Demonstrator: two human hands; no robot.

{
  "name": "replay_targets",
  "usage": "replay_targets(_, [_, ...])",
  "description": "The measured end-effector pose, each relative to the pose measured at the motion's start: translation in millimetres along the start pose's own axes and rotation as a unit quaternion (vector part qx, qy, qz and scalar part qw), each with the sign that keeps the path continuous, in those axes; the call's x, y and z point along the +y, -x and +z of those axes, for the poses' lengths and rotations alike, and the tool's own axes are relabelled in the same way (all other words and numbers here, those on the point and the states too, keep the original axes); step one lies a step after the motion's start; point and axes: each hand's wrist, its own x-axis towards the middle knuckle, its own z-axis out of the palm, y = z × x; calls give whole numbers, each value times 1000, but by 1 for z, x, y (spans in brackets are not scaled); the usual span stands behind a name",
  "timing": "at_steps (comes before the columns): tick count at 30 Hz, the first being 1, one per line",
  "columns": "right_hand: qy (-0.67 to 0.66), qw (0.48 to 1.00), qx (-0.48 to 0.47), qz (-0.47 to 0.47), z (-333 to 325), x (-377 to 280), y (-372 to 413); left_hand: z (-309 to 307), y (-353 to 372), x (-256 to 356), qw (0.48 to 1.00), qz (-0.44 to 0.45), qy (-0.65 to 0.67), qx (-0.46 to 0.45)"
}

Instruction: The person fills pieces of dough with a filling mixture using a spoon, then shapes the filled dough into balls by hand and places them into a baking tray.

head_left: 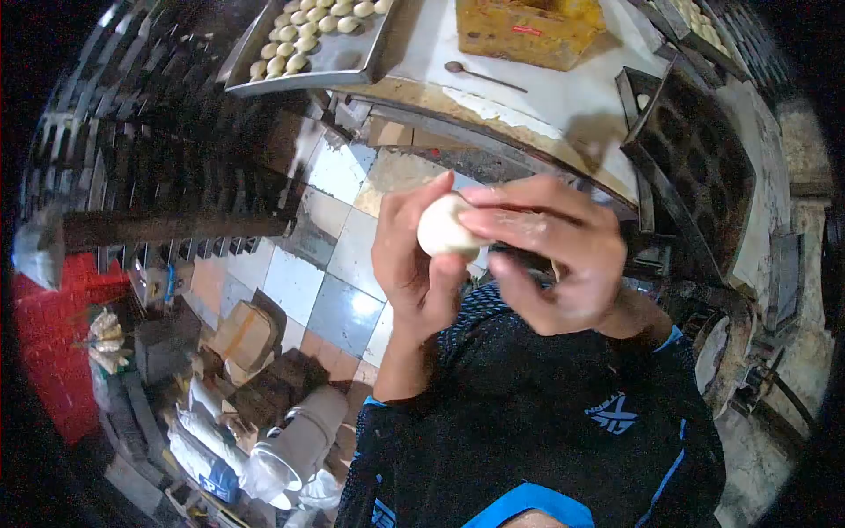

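Note:
A smooth, pale dough ball (443, 229) is between my hands, held above the tiled floor and in front of my chest. My left hand (407, 251) cups it from the left, with thumb and fingers curled round its side. From the right, my right hand (568, 246) presses its fingertips on the ball's upper right; whitish residue shows on those fingers. Beyond the hands, a metal tray (299, 84) with many similar dough balls stands at the counter's left end. The palm sides of both hands are partly hidden.
On the white counter (414, 53) are a yellowish tub (528, 40) and a dark spoon (484, 77). A dark pan with round hollows (691, 167) leans at the right. Slatted racks (158, 176) stand left. Below are cardboard (242, 339), a white bucket (304, 440) and red crates (66, 343).

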Motion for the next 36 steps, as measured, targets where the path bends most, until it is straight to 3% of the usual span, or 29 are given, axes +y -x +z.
replay_targets(3, [62, 996, 25, -56, -16, 30, -4, 41, -9, 2, 985, -160, 52, 28])
replay_targets(4, [77, 994, 24, -70, -28, 46, -4, 57, -16, -3, 981, -173, 81, 14])
replay_targets(7, [63, 996, 40, -51, -70, 78, -11, 92, -25, -34, 945, -126, 301, -18])
replay_targets(11, [-47, 985, 97, 138, -123, 89, -18, 136, -58, -47, 963, -45, 246, -98])
replay_targets(13, [-79, 985, 97, 122, -137, 110, -12, 155, -78, -52, 979, 36, 163, -115])
replay_targets(15, [-66, 987, 141, 36, -145, 122, -9, 177, -93, -50, 989, 59, 121, -62])
replay_targets(16, [-45, 983, 176, 13, -143, 125, -10, 191, -95, -46, 992, 38, 124, 2])
replay_targets(18, [9, 985, 174, -14, -153, 126, -11, 209, -104, -37, 995, 9, 93, 28])
replay_targets(21, [-3, 971, 223, -89, -158, 148, -4, 223, -112, -41, 990, 8, 141, -19])
replay_targets(23, [-55, 981, 188, -2, -165, 155, 5, 235, -118, -50, 946, -103, 278, -130])
replay_targets(24, [-83, 979, 181, 37, -155, 166, 10, 239, -127, -66, 950, -41, 244, -188])
replay_targets(26, [-1, 974, 162, 157, -141, 176, 15, 246, -134, -72, 951, -69, 249, -170])
replay_targets(28, [-43, 983, 75, 163, -155, 194, 8, 243, -135, -94, 974, -123, 107, -157])
replay_targets(29, [31, 986, 49, 157, -158, 198, 6, 241, -133, -103, 977, -154, 25, -145])
replay_targets(30, [4, 966, 111, 233, -147, 220, 19, 235, -120, -136, 970, -171, -14, -170])
replay_targets(31, [59, 971, 164, 165, -139, 238, 28, 232, -110, -157, 965, -179, -35, -186])
replay_targets(33, [114, 948, 197, 221, -138, 227, 19, 235, -99, -177, 958, -194, -30, -211])
replay_targets(35, [120, 967, 111, 196, -132, 226, 13, 238, -86, -188, 945, -239, 39, -218])
replay_targets(36, [148, 972, 78, 163, -127, 234, 12, 233, -55, -215, 919, -350, 68, -170])
